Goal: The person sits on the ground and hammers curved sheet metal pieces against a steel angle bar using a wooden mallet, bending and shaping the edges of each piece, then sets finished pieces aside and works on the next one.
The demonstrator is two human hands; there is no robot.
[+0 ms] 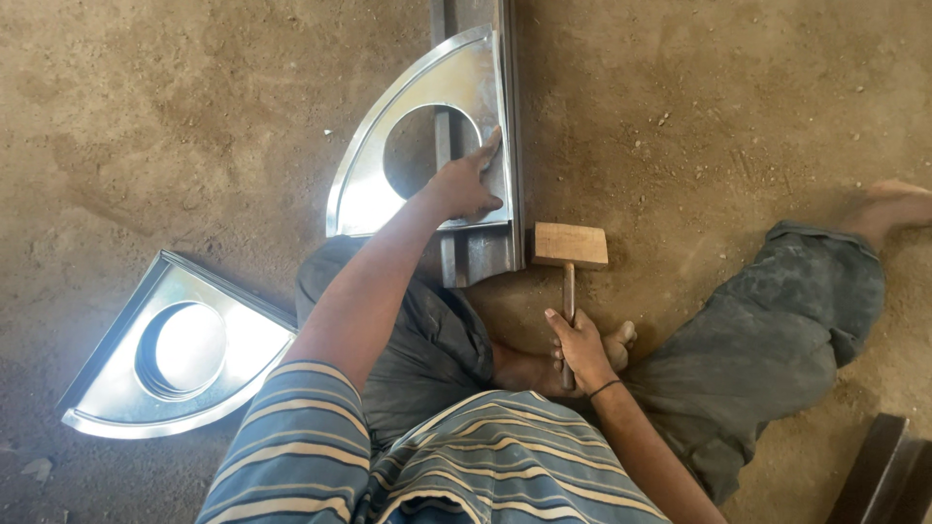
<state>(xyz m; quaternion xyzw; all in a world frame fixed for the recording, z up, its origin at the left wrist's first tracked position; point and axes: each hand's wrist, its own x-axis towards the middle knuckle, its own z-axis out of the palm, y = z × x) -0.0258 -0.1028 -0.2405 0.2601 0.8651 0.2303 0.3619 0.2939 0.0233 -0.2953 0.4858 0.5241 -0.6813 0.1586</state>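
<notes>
A second metal panel, quarter-round with a round hole, lies on the dirt floor at the left, apart from the work. The left hand presses flat, fingers spread, on a like panel that rests on a steel rail, its straight edge along the rail. Just right, the right hand is closed around the handle of a wooden mallet, whose head rests on the ground beside the rail.
</notes>
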